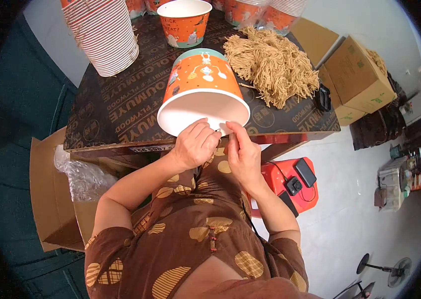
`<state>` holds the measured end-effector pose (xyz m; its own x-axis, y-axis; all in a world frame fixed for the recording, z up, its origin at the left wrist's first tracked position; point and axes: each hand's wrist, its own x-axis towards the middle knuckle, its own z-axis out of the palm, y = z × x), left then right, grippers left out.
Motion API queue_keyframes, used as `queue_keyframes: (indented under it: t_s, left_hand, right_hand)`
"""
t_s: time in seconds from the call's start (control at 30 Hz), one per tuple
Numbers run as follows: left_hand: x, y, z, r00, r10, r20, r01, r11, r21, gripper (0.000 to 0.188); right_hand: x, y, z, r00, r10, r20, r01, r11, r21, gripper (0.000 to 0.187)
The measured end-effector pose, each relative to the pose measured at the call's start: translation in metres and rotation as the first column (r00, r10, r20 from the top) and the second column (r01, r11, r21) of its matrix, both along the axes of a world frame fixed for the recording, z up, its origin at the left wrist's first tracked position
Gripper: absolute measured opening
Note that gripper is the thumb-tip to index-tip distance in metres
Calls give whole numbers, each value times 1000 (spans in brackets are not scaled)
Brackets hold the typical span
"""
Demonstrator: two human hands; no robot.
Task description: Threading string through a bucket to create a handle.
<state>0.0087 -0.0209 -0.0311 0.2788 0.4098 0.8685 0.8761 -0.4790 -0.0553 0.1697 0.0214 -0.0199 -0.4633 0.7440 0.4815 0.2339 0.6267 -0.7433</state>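
Observation:
An orange paper bucket point(204, 74) with white rim, teal base and printed figures lies tipped over at the table's near edge, its white mouth facing me. My left hand point(198, 143) is at the lower rim, fingers closed in a pinch around something small that I cannot make out. Beside it, my right hand point(244, 157) pinches the lower rim with index finger and thumb, the index finger reaching just inside the mouth. A tiny dark spot shows between the fingertips. Right of the bucket lies a heap of tan cords point(273, 65).
Another orange bucket point(185, 31) stands upright behind. A tall nested stack of buckets point(103, 37) leans at the left. The dark plywood table point(101, 107) ends before me. Cardboard boxes stand left point(53, 199) and right point(357, 74). A red stool point(302, 192) holds small black devices.

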Motion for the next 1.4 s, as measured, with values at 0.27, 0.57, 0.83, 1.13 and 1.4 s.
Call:
queue_keyframes:
  t_s: [0.27, 0.57, 0.83, 1.13, 1.4]
  left_hand:
    - [-3, -5, -2, 998, -55, 25, 56, 997, -54, 29]
    - [-4, -7, -1, 997, -58, 54, 61, 995, -73, 29]
    - [-1, -12, 7, 995, -7, 102, 22, 989, -148, 23]
    - [0, -12, 9, 984, 46, 174, -13, 982, -187, 21]
    - [4, -12, 15, 956, 179, 234, -103, 948, -302, 16]
  right_hand:
    - [-4, 8, 1, 984, 84, 155, -91, 995, 39, 30]
    - [-5, 6, -4, 991, 80, 108, -86, 995, 49, 8]
    - [-1, 1, -9, 994, -34, 99, -5, 928, 372, 15]
    - [5, -5, -13, 992, -46, 119, -4, 922, 387, 17]
    - [5, -9, -21, 990, -11, 142, -44, 926, 375, 20]
